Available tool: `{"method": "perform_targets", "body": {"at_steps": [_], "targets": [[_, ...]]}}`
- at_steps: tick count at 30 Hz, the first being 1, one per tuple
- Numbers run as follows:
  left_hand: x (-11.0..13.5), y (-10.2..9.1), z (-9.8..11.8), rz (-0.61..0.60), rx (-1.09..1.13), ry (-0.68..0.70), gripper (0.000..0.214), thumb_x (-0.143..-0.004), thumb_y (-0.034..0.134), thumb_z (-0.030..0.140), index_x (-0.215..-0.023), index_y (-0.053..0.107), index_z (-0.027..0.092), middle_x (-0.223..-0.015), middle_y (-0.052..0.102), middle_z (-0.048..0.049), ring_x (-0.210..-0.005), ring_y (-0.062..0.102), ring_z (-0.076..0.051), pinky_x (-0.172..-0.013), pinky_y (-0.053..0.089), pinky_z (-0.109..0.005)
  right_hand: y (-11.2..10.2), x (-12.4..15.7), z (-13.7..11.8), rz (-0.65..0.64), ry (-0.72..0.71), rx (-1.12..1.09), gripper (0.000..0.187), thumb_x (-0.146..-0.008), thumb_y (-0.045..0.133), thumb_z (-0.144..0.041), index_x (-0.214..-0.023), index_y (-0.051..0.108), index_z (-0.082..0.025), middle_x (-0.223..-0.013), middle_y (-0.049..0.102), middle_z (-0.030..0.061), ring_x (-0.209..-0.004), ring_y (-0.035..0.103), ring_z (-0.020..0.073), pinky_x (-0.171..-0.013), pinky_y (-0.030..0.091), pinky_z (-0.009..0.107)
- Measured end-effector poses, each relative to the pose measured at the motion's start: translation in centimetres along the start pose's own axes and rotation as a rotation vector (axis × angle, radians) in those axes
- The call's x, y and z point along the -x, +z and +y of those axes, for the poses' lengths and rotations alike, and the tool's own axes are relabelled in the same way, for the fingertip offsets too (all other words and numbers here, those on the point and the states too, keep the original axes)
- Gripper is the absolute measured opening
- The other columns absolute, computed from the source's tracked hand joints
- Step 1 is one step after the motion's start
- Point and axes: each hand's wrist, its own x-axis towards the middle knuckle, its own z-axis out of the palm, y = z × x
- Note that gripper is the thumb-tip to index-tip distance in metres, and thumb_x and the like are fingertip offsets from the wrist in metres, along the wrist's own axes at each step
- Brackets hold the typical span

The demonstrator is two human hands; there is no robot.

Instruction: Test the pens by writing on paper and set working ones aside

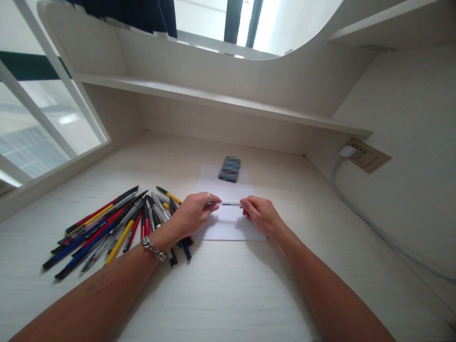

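A thin pen refill (pixel 231 204), partly dark and partly clear, runs level between my two hands above a white sheet of paper (pixel 233 232). My left hand (pixel 194 213), with a ring and a chain bracelet, pinches its left end between thumb and fingers. At the other end, the fingertips of my right hand (pixel 261 213) are closed on it. Both of its ends are hidden in my fingers. Beside and partly behind my left wrist lies a loose pile of pens (pixel 107 221) with black, red, blue, yellow and clear barrels.
A dark, pixelated object (pixel 230 169) rests on the far part of the paper. Behind the pale desk (pixel 221 294) runs a low shelf (pixel 228 100). On the right wall a white plug sits in a socket (pixel 368 156), its grey cable (pixel 370 225) trailing down the side.
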Motion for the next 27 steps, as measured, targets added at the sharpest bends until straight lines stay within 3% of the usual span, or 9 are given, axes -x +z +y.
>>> {"method": "perform_targets", "body": {"at_steps": [2, 7, 10, 20, 23, 25, 27], "targets": [[0.0, 0.0, 0.0, 0.002, 0.01, 0.007, 0.021, -0.089, 0.055, 0.028, -0.101, 0.071, 0.021, -0.099, 0.073, -0.0058, -0.089, 0.066, -0.019, -0.081, 0.05, -0.03, 0.0, 0.0, 0.0, -0.013, 0.018, -0.009, 0.043, -0.095, 0.042, -0.046, -0.072, 0.067, -0.018, -0.06, 0.063, 0.0005, -0.057, 0.057, 0.0132, -0.058, 0.04, 0.025], [0.1, 0.0, -0.1, -0.007, 0.008, -0.004, 0.022, -0.089, 0.055, 0.029, -0.103, 0.071, 0.021, -0.099, 0.074, -0.0055, -0.09, 0.066, -0.019, -0.081, 0.049, -0.03, -0.2, 0.1, -0.2, 0.05, -0.055, -0.032, 0.023, -0.082, 0.065, -0.036, -0.098, 0.067, -0.02, -0.083, 0.07, 0.0014, -0.069, 0.06, 0.0142, -0.066, 0.044, 0.025], [0.0, -0.1, 0.0, -0.016, -0.003, 0.0, 0.022, -0.089, 0.056, 0.028, -0.102, 0.072, 0.021, -0.1, 0.074, -0.0059, -0.091, 0.066, -0.02, -0.083, 0.049, -0.031, -0.2, 0.2, -0.2, 0.014, -0.059, 0.025, 0.014, -0.086, 0.059, -0.031, -0.089, 0.068, -0.02, -0.077, 0.069, 0.0005, -0.067, 0.059, 0.0136, -0.065, 0.042, 0.025], [0.1, -0.1, 0.7, 0.062, 0.047, 0.012, 0.02, -0.084, 0.061, 0.022, -0.1, 0.073, 0.021, -0.097, 0.075, -0.0048, -0.089, 0.068, -0.019, -0.083, 0.051, -0.03, -0.1, -0.2, -0.2, -0.048, -0.024, 0.165, 0.036, -0.096, 0.041, -0.035, -0.075, 0.067, -0.02, -0.064, 0.065, -0.0002, -0.06, 0.057, 0.0142, -0.06, 0.038, 0.025], [0.1, 0.0, 0.8, 0.087, 0.08, -0.014, 0.024, -0.082, 0.064, 0.023, -0.105, 0.07, 0.022, -0.092, 0.075, -0.0032, -0.084, 0.069, -0.018, -0.079, 0.052, -0.029, -0.2, 0.0, -0.4, 0.02, -0.07, 0.227, 0.034, -0.097, 0.041, -0.036, -0.085, 0.069, -0.02, -0.08, 0.071, 0.0041, -0.074, 0.063, 0.0179, -0.068, 0.043, 0.028], [0.1, 0.3, 0.8, 0.089, 0.085, -0.024, 0.029, -0.081, 0.066, 0.023, -0.11, 0.068, 0.022, -0.088, 0.075, -0.0025, -0.081, 0.07, -0.018, -0.079, 0.052, -0.029, 0.0, 0.2, -0.9, 0.098, -0.167, 0.33, 0.026, -0.094, 0.048, -0.036, -0.101, 0.068, -0.021, -0.1, 0.072, 0.0086, -0.093, 0.063, 0.0232, -0.081, 0.045, 0.034], [0.2, 0.5, 0.9, 0.086, 0.095, -0.018, 0.033, -0.08, 0.067, 0.023, -0.113, 0.066, 0.022, -0.088, 0.075, -0.0017, -0.082, 0.07, -0.018, -0.08, 0.052, -0.029, 0.5, 0.6, -1.7, 0.134, -0.272, 0.407, 0.031, -0.089, 0.058, -0.034, -0.116, 0.063, -0.02, -0.114, 0.068, 0.0121, -0.106, 0.059, 0.0282, -0.091, 0.043, 0.041]]}}
